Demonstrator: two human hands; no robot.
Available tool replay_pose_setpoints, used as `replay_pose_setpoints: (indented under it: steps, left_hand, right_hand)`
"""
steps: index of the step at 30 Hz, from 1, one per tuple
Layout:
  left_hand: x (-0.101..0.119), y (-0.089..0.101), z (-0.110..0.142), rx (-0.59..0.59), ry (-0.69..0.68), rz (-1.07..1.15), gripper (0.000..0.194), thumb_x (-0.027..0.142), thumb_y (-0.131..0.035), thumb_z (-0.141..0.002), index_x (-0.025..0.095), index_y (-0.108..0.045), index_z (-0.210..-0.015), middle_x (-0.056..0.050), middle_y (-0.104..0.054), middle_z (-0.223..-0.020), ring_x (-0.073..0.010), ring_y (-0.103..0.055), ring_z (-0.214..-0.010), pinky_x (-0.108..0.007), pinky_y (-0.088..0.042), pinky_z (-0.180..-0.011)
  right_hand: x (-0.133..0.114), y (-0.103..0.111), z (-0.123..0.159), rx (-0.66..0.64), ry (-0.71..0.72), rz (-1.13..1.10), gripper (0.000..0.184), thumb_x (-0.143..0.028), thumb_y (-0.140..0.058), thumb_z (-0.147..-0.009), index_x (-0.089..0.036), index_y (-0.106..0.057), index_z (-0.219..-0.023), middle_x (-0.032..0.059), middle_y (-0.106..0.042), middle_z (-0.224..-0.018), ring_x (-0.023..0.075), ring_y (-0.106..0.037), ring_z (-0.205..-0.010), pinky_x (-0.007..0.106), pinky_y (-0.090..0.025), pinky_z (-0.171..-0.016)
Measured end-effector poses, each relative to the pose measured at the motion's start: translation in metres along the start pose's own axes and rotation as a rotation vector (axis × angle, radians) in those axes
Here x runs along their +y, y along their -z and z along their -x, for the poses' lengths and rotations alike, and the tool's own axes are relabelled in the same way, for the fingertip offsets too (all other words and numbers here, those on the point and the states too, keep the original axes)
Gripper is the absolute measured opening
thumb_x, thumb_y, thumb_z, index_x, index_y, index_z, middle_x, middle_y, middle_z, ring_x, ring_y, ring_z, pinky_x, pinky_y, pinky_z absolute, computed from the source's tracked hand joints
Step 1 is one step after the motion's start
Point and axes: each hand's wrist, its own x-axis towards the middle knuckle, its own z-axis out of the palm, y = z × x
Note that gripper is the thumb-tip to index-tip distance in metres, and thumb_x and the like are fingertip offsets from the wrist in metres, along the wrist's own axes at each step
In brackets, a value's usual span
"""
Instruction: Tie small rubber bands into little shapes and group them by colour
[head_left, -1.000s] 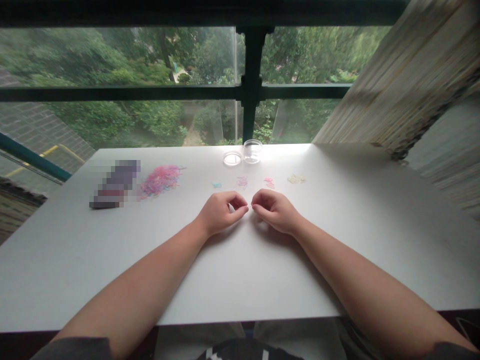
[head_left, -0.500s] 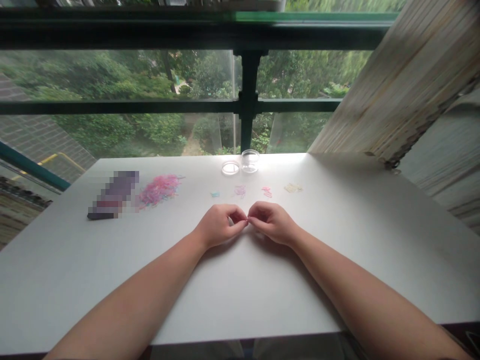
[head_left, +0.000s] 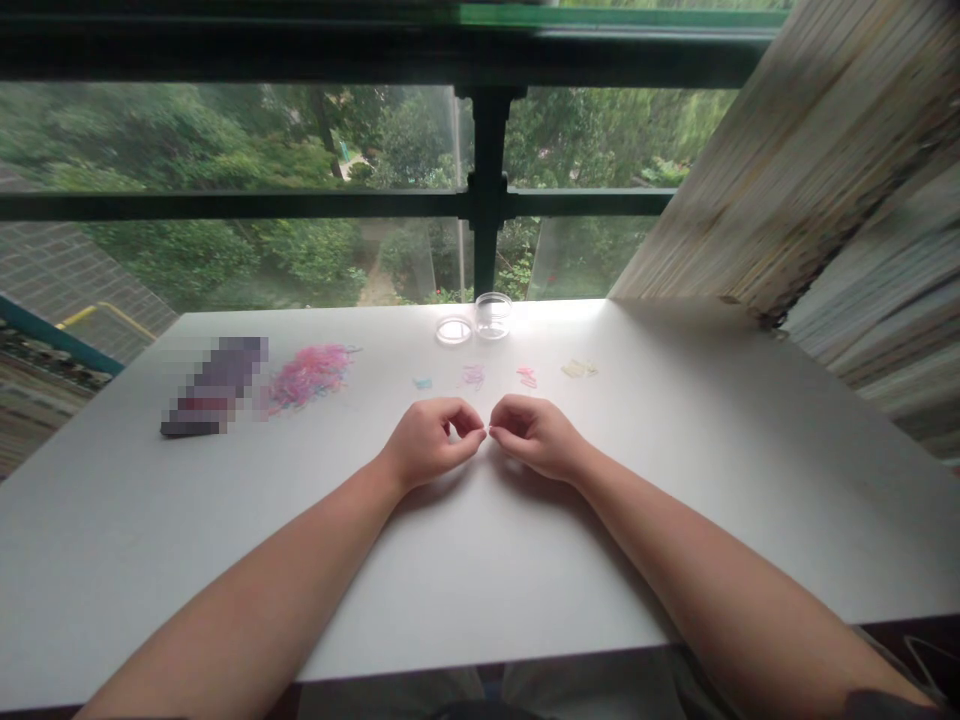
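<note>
Over the middle of the white table, my left hand (head_left: 436, 440) and my right hand (head_left: 536, 437) face each other, thumb and finger of each pinched, the tips almost meeting. Whatever is between the fingertips is too small to make out. Beyond the hands lie small piles of thin little pieces in a row: a blue pile (head_left: 423, 383), a lilac pile (head_left: 473, 375), a pink pile (head_left: 527, 377) and a pale yellow pile (head_left: 580, 369). Farther left spreads a larger mixed heap of pink, purple and blue pieces (head_left: 311, 378).
A clear round container (head_left: 493, 318) stands near the window-side edge, its clear lid (head_left: 454, 331) lying beside it. At the left is a dark, blurred-out object (head_left: 217, 388). A curtain (head_left: 720, 170) hangs at the right of the green-framed window.
The view has shifted slightly, so everything sits a little higher and more to the left. Both hands keep their pinched pose, with a small gap now showing between the fingertips.
</note>
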Motion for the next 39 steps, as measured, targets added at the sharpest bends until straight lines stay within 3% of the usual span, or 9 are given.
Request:
replay_pose_setpoints:
  steps: [9, 19, 25, 32, 39]
  left_hand:
    - [-0.001, 0.001, 0.000, 0.007, -0.023, -0.026, 0.004, 0.019, -0.059, -0.071, 0.016, -0.062, -0.071, 0.000, -0.064, -0.066, -0.0096, -0.054, -0.059, -0.021, -0.040, -0.056]
    - [0.002, 0.004, 0.001, 0.153, -0.182, -0.086, 0.004, 0.017, -0.058, -0.069, 0.018, -0.059, -0.064, 0.000, -0.059, -0.060, -0.0111, -0.052, -0.058, -0.024, -0.040, -0.057]
    - [0.000, 0.007, 0.000, 0.139, -0.089, 0.023, 0.007, 0.018, -0.058, -0.068, 0.017, -0.057, -0.062, 0.000, -0.058, -0.060, -0.0104, -0.049, -0.057, -0.023, -0.040, -0.057]
    - [-0.021, 0.012, -0.004, 0.174, 0.155, 0.413, 0.015, 0.026, -0.061, -0.069, 0.015, -0.054, -0.063, 0.001, -0.052, -0.056, -0.0092, -0.044, -0.052, -0.022, -0.034, -0.049]
    - [-0.029, 0.017, -0.009, 0.162, 0.210, 0.540, 0.013, 0.024, -0.060, -0.065, 0.015, -0.053, -0.060, 0.001, -0.051, -0.054, -0.0095, -0.043, -0.053, -0.023, -0.034, -0.050]
  right_hand:
    - [-0.001, 0.001, 0.000, 0.046, 0.078, 0.139, 0.005, -0.013, -0.052, -0.073, -0.017, -0.053, -0.072, -0.0030, -0.048, -0.060, 0.0086, -0.042, -0.054, 0.020, -0.034, -0.052]
    - [-0.008, 0.004, 0.002, 0.097, 0.304, 0.299, 0.010, -0.011, -0.051, -0.074, -0.020, -0.054, -0.076, 0.0015, -0.052, -0.071, 0.0120, -0.048, -0.063, 0.024, -0.039, -0.059]
    - [-0.011, 0.007, 0.002, 0.122, 0.243, 0.253, 0.009, -0.011, -0.052, -0.073, -0.020, -0.053, -0.072, 0.0010, -0.052, -0.069, 0.0123, -0.050, -0.062, 0.024, -0.041, -0.061]
    - [-0.002, 0.018, 0.000, 0.177, 0.094, 0.116, 0.007, -0.014, -0.053, -0.073, -0.018, -0.051, -0.068, -0.0015, -0.050, -0.061, 0.0109, -0.045, -0.056, 0.025, -0.041, -0.058]
    - [0.009, 0.032, -0.002, 0.229, 0.036, 0.017, 0.007, -0.018, -0.054, -0.075, -0.018, -0.052, -0.068, -0.0019, -0.049, -0.060, 0.0110, -0.046, -0.057, 0.026, -0.041, -0.058]
